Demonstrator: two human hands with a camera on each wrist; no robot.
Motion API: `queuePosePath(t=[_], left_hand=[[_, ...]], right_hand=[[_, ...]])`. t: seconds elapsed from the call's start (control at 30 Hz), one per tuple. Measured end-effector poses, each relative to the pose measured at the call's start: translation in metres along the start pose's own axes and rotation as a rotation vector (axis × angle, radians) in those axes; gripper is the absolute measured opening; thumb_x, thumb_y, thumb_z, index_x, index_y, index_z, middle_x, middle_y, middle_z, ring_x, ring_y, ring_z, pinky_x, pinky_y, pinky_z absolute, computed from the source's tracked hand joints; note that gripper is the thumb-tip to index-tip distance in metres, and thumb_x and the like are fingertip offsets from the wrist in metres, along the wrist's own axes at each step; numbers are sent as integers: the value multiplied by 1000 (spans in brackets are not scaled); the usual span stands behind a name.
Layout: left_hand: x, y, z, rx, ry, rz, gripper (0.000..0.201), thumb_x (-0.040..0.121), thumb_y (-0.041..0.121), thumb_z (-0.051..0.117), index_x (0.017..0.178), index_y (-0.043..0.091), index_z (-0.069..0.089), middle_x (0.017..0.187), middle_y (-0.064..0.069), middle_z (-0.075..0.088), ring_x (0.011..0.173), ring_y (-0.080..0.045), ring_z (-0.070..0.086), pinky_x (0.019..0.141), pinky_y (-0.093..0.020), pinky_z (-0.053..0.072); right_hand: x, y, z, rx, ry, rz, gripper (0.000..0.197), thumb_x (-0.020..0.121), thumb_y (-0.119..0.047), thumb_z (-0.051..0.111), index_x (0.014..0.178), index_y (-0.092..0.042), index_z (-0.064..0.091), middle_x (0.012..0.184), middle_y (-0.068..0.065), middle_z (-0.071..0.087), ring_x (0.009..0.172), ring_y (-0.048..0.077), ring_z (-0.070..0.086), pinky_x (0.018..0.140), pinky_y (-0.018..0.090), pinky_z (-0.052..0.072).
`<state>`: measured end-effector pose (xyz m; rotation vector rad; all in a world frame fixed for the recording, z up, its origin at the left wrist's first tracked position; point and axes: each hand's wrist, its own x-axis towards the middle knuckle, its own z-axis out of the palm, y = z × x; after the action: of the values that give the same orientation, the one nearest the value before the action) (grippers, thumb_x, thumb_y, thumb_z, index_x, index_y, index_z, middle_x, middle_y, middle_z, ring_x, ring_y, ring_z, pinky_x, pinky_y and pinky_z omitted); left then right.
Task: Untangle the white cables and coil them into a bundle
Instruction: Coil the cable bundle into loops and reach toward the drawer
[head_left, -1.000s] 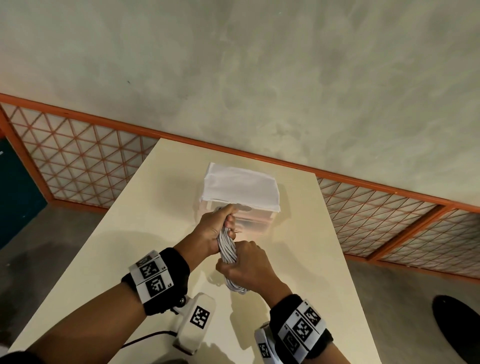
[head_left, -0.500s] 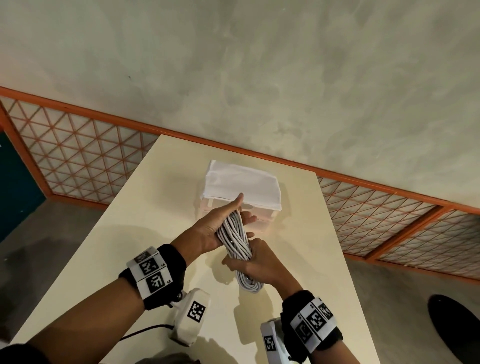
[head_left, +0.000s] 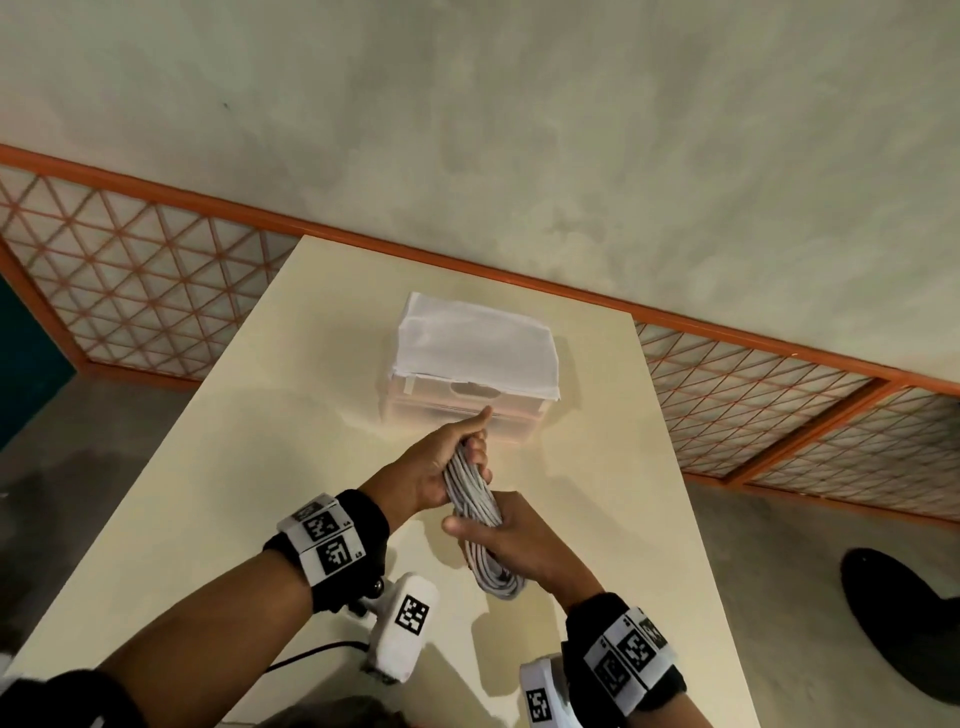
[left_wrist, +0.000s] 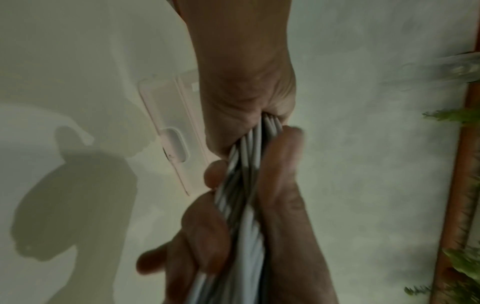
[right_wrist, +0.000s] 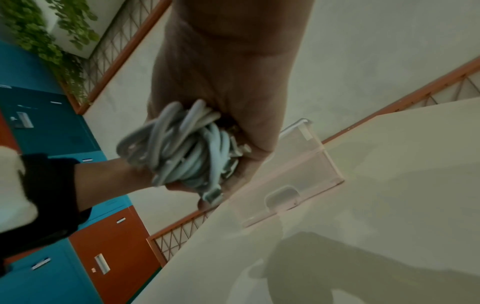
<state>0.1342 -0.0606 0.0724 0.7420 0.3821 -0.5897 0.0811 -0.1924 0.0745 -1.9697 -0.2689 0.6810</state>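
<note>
A long bundle of white cables (head_left: 475, 501) hangs in the air above the cream table (head_left: 260, 441), held between both hands. My left hand (head_left: 447, 457) grips its upper end, fingers wrapped round the strands, thumb pointing at the box. My right hand (head_left: 511, 540) grips the lower half, and the looped end (head_left: 498, 582) sticks out below it. In the left wrist view the cables (left_wrist: 246, 185) run between curled fingers. The right wrist view shows the looped cable ends (right_wrist: 182, 144) bunched under my right hand (right_wrist: 228, 98).
A translucent plastic drawer box (head_left: 467, 410) with a white cloth (head_left: 478, 343) on top stands just beyond my hands. The table ends at a wall with an orange lattice railing (head_left: 130, 291). Blue and orange lockers (right_wrist: 52, 123) stand to the left.
My left hand opened half a second ago and has now wrapped round the cables again. Both hands and the bundle stayed in front of the box.
</note>
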Motion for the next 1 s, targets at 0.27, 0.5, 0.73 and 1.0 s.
queuePosePath(t=[0.27,0.5,0.73,1.0], left_hand=[[34,-13,0,14,64,-21,30,78,38,68,66,13,57,57,-1,62,55,-13,62,65,-29,52],[74,-17,-25,-126,340,178,47,96,49,35,89,9,60,93,-1,62,88,-13,56,81,-28,45],[111,-27,-29,-144,437,275,54,98,46,29,107,-2,53,99,-13,61,91,-20,60,81,-22,51],[109,-40,-37,-7,556,336,51,98,44,32,90,-1,55,80,-13,63,75,-18,63,65,-17,56]], right_hand=[[18,33,-26,20,-19,38,22,88,-13,61,66,-8,61,60,4,62,52,11,58,61,23,48],[23,67,-62,46,-65,144,27,89,-16,61,63,-9,61,57,-1,64,51,12,61,61,21,50],[25,86,-78,43,-153,214,23,89,-15,63,67,-8,61,53,-2,65,48,12,61,59,21,50],[29,75,-100,15,-214,120,10,93,-15,58,89,-5,56,69,16,65,55,18,63,60,27,50]])
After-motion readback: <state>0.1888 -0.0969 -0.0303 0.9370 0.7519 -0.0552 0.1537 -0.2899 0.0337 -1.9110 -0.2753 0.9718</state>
